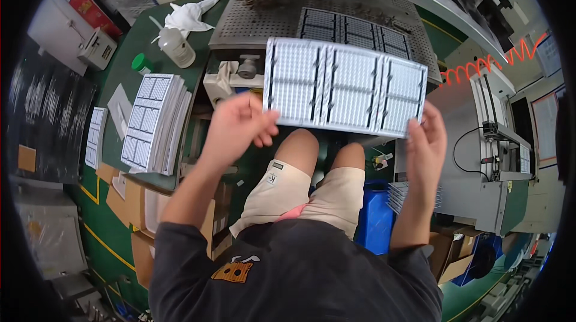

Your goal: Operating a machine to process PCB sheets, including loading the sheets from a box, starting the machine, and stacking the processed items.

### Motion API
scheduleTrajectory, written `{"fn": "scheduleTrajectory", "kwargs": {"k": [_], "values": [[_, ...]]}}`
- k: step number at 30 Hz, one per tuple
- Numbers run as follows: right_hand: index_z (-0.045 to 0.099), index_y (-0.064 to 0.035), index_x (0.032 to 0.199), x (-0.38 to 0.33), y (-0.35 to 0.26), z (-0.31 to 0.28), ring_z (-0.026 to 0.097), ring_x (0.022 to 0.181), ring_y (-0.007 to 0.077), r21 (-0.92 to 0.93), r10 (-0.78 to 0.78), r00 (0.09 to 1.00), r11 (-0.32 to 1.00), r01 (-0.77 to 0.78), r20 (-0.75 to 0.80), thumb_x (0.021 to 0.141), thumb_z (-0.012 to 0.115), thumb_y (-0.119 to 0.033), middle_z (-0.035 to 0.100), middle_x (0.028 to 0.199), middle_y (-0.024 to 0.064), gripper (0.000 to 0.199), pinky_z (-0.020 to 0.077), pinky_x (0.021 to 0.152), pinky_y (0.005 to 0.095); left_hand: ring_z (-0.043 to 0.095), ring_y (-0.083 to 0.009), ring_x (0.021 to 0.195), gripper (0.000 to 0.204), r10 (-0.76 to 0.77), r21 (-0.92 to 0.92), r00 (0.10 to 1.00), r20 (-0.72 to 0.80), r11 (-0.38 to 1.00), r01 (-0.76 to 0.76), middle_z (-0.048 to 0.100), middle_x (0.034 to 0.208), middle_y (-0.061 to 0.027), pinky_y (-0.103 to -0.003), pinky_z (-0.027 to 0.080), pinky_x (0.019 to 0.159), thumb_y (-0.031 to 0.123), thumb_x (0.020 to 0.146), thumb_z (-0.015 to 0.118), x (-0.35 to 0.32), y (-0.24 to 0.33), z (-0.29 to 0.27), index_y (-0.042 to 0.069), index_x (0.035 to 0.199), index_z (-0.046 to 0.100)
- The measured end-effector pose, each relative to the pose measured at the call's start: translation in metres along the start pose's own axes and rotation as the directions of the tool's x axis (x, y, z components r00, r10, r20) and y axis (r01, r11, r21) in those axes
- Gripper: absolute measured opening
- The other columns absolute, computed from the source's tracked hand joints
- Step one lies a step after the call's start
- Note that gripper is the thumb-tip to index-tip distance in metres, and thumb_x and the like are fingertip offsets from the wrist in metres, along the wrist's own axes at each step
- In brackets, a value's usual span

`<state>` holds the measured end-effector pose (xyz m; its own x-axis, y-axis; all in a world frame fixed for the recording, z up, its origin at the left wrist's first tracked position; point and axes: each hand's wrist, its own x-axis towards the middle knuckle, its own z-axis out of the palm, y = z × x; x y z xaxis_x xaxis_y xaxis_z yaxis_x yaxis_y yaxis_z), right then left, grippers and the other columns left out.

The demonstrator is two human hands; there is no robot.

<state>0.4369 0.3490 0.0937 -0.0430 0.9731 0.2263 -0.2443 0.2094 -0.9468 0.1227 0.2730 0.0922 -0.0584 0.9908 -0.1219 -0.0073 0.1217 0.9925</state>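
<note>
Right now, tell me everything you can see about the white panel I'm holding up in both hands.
The white panel is a thin, flat, long rectangular sheet, apparently stiff plastic or board. Dark slotted dividers split it into three sections, each covered in a fine grid of tiny cells. It is held in the air above the knees, roughly level but sloping down toward the right. The left hand pinches its lower left corner and the right hand grips its lower right corner. Nothing else touches it; a perforated metal plate lies behind it.
</note>
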Motion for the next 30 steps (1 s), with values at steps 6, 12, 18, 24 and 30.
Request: {"fn": "scheduleTrajectory", "kwargs": {"k": [6,12,18,24,30], "values": [[0.056,0.0009,0.116,0.158,-0.022,-0.014,0.054,0.072,0.0048,-0.524,-0.073,0.993,0.844,0.111,0.091,0.087,0.066,-0.018,0.06,0.083,0.0021,0.036,0.0445,0.061,0.0215,0.063,-0.0204,0.066,0.03,0.47,0.544,0.882,-0.022,0.746,-0.384,0.067,0.074,-0.0097,-0.03,0.049,0.06,0.028,0.091,0.06,0.161,0.064,-0.015,0.0,0.101,0.062],[0.064,-0.0024,0.106,0.267,0.011,-0.013,0.059,0.08,0.0123,-0.797,-0.204,0.899,0.415,0.439,0.389,0.084,0.07,-0.026,0.065,0.088,0.0066,0.033,0.0486,0.071,0.0281,0.061,-0.0368,0.089,0.035,0.861,0.858,0.462,0.214,0.06,-0.51,0.067,0.093,-0.0149,-0.043,0.049,0.081,0.03,0.086,0.064,0.251,0.063,-0.038,0.004,0.11,0.061],[0.066,-0.0023,0.105,0.286,0.042,-0.021,0.061,0.093,0.022,-0.669,-0.303,0.74,0.317,0.672,0.6,0.083,0.071,-0.031,0.068,0.098,0.0103,0.036,0.0467,0.085,0.0334,0.056,-0.035,0.11,0.04,0.763,0.924,0.644,0.055,0.206,-0.323,0.061,0.117,-0.0178,-0.039,0.044,0.093,0.031,0.087,0.063,0.249,0.044,-0.046,0.005,0.117,0.059],[0.065,-0.0026,0.108,0.29,0.048,-0.022,0.059,0.096,0.0228,-0.687,-0.176,0.765,0.349,0.637,0.62,0.084,0.07,-0.033,0.066,0.104,0.011,0.038,0.0461,0.087,0.0347,0.06,-0.031,0.102,0.038,0.761,0.921,0.643,0.085,0.186,-0.343,0.065,0.107,-0.0152,-0.038,0.046,0.088,0.03,0.086,0.064,0.249,0.044,-0.05,0.004,0.114,0.061],[0.064,-0.0027,0.11,0.293,0.052,-0.027,0.059,0.097,0.0238,-0.704,-0.205,0.75,0.26,0.661,0.629,0.085,0.069,-0.036,0.066,0.107,0.0115,0.042,0.0465,0.087,0.0347,0.06,-0.0318,0.1,0.038,0.68,0.84,0.732,0.035,0.377,-0.39,0.065,0.105,-0.015,-0.039,0.046,0.087,0.032,0.084,0.066,0.247,0.042,-0.052,0.006,0.112,0.062]]}}
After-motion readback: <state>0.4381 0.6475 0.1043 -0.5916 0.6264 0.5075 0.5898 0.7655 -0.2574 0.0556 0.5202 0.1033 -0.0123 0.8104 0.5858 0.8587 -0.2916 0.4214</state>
